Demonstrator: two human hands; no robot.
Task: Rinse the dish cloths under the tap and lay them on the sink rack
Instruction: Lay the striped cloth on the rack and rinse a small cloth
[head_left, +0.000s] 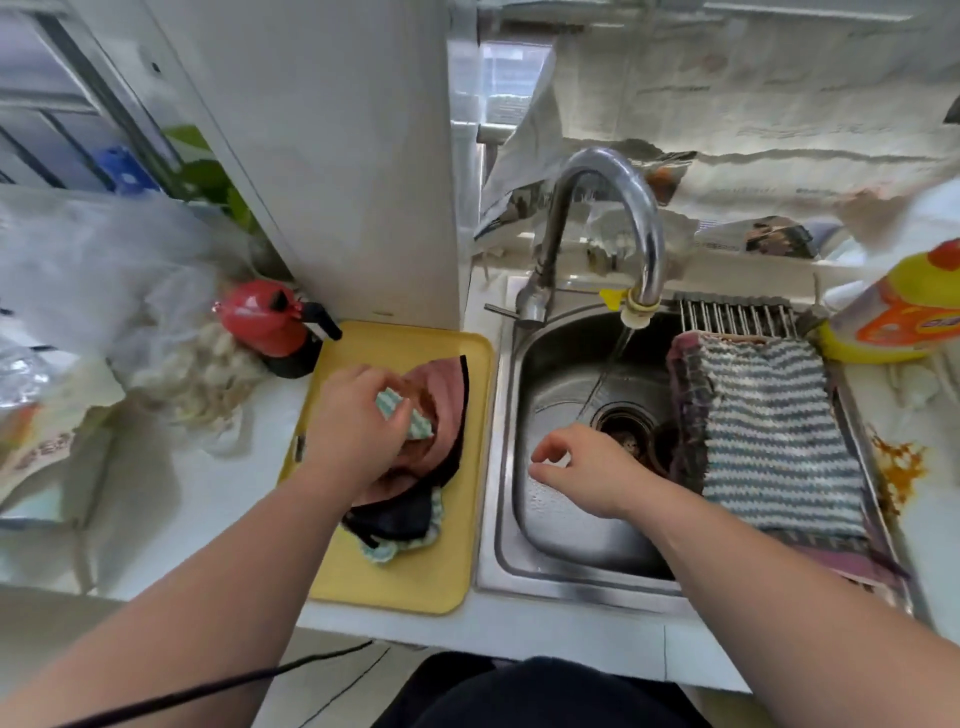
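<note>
On the yellow tray left of the sink lies a heap of dish cloths: a pink one, a black one and a green-striped one. My left hand pinches the green-striped cloth on top of the heap. My right hand hovers over the sink bowl, fingers loosely curled, holding nothing. Water runs from the curved tap. A blue-striped cloth lies over a purple cloth on the sink rack.
A yellow detergent bottle stands at the sink's right back corner. A red kettle sits behind the tray, with plastic bags to the left. An orange stain marks the counter right of the rack.
</note>
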